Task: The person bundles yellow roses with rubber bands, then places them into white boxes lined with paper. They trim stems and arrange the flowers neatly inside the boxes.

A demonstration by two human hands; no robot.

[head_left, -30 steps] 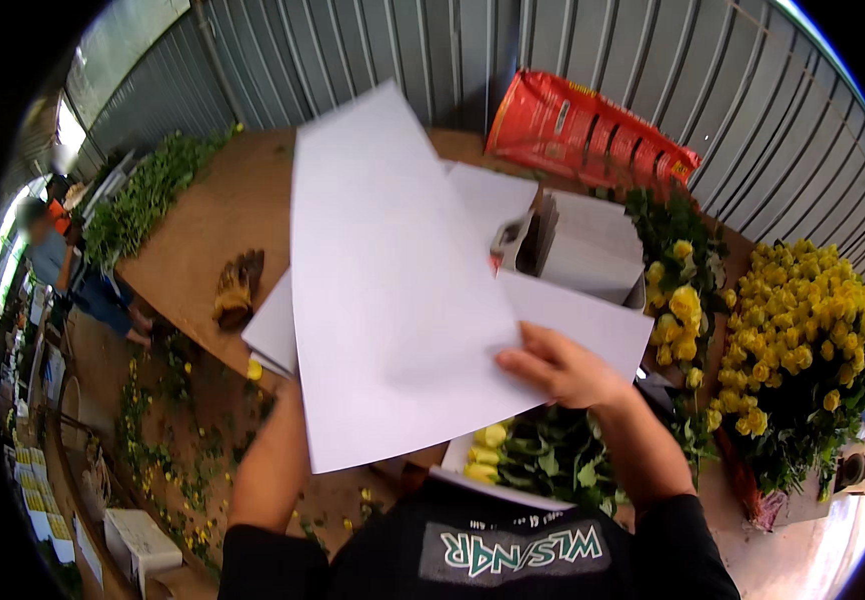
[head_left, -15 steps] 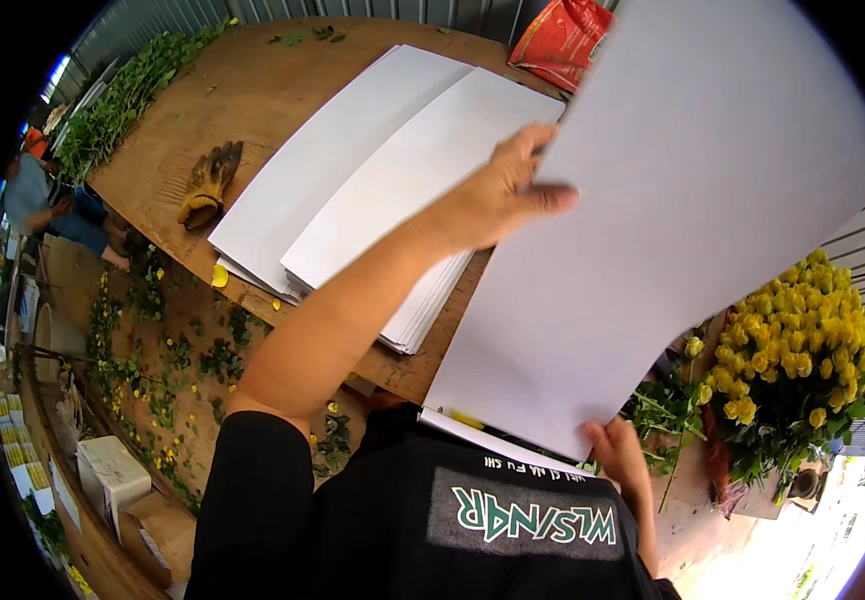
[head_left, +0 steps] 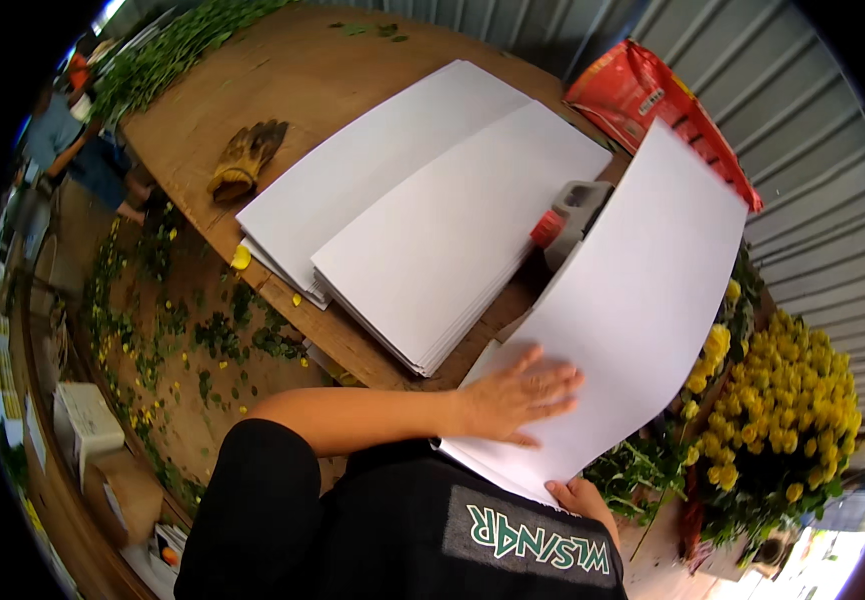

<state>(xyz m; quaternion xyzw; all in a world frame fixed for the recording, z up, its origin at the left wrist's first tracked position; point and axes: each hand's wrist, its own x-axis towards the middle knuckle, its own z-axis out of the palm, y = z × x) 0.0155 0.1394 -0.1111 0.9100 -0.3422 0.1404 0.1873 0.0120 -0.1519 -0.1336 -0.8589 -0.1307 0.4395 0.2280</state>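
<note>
Sheet (head_left: pixel 633 300), right of centre, is pressed by the left hand (head_left: pixel 515 402), fingers spread; its lower edge appears pinched by the right hand (head_left: pixel 585 499). It could be creased by uneven pressing.

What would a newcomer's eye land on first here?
Likely the big white sheet right of centre, with the left hand spread on it and the right hand gripping its near edge. Next, the yellow roses massed at far right and the red bag at upper right.
</note>
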